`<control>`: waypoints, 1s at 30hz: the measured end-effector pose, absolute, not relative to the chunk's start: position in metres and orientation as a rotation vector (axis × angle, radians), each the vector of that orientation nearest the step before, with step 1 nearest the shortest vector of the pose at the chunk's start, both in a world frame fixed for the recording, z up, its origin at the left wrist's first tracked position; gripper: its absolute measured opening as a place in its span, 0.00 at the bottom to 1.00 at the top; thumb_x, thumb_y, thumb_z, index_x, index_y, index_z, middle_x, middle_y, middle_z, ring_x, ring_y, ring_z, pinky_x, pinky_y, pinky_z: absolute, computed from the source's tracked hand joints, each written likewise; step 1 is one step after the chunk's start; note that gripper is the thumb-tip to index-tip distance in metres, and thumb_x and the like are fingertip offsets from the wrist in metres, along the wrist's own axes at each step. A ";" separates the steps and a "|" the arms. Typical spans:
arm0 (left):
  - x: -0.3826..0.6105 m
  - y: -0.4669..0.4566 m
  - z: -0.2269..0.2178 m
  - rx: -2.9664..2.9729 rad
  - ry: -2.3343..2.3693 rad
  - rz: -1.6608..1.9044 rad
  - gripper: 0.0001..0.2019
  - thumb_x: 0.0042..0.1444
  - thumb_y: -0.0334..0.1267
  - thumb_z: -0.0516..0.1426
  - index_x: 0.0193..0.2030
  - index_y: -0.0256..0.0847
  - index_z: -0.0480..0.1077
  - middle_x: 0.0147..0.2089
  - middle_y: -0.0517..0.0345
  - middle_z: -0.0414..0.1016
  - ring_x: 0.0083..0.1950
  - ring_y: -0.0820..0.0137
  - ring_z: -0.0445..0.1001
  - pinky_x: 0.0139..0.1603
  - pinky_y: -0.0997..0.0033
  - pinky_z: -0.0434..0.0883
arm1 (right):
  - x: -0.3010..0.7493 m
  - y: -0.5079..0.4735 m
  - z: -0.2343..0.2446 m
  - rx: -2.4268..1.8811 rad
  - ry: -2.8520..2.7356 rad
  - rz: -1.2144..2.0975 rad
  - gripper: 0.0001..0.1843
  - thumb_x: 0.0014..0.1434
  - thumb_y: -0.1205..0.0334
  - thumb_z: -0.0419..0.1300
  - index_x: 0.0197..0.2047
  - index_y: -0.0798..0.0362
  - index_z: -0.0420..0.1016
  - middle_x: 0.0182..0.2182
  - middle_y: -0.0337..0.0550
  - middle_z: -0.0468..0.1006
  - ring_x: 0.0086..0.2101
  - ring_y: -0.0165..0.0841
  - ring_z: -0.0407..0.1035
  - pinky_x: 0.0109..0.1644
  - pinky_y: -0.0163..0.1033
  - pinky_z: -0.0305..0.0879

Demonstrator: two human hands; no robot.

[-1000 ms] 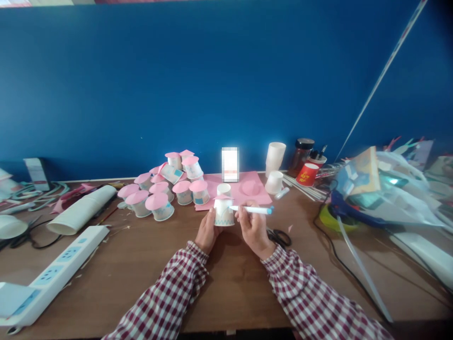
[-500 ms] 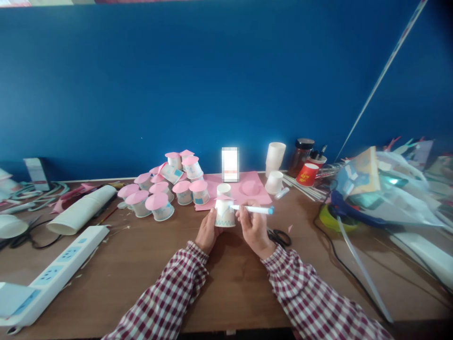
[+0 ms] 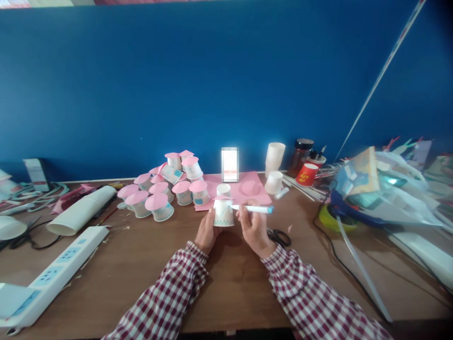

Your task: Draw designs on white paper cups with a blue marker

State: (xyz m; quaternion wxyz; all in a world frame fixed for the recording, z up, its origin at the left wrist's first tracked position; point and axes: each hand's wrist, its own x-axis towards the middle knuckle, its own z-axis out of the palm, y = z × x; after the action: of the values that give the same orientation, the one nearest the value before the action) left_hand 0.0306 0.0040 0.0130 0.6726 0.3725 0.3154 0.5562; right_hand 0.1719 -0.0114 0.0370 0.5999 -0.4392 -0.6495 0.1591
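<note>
My left hand (image 3: 207, 232) is closed around the side of a white paper cup (image 3: 223, 215), held upside down above the table. Blue-green zigzag marks run along the cup's lower rim, and a faint line shows on its side. In my right hand (image 3: 255, 229) is a white marker pen (image 3: 253, 208) with a light blue end. Its tip points left and is at the cup's right side; whether it touches I cannot tell. Behind the held cup stands another white paper cup (image 3: 223, 189). Pink paper sheets (image 3: 260, 186) lie beyond, with a pink paper cone (image 3: 249, 188) on them.
Several paper cups with pink cone roofs (image 3: 159, 202) cluster to the left. Scissors (image 3: 281, 237) lie beside my right wrist. Stacked white cups (image 3: 275, 158) and a red cup (image 3: 307, 174) stand at the right. A power strip (image 3: 60, 269) lies at the left.
The held cup has shifted very slightly left, along with my left hand. The marker pen stays at its side, in nearly the same position.
</note>
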 end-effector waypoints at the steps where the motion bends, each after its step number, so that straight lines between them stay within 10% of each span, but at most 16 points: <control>1: 0.031 0.004 0.013 0.840 0.712 1.253 0.27 0.56 0.53 0.52 0.53 0.32 0.66 0.47 0.42 0.74 0.46 0.59 0.73 0.46 0.59 0.71 | 0.172 -0.011 0.037 -1.019 -1.506 0.369 0.07 0.63 0.62 0.49 0.33 0.51 0.63 0.24 0.39 0.70 0.24 0.30 0.67 0.29 0.35 0.66; 30: 0.032 0.005 0.011 0.845 0.736 1.275 0.25 0.56 0.52 0.52 0.51 0.32 0.67 0.39 0.48 0.75 0.39 0.64 0.72 0.39 0.65 0.69 | 0.169 -0.013 0.036 -0.978 -1.476 0.441 0.07 0.64 0.61 0.49 0.34 0.52 0.63 0.25 0.39 0.70 0.25 0.29 0.68 0.28 0.33 0.67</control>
State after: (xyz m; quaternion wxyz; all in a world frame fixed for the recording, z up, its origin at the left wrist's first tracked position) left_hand 0.0316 0.0050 0.0110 0.6611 0.3736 0.3252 0.5636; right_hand 0.1689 -0.0129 0.0359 0.6117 -0.4241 -0.6399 0.1912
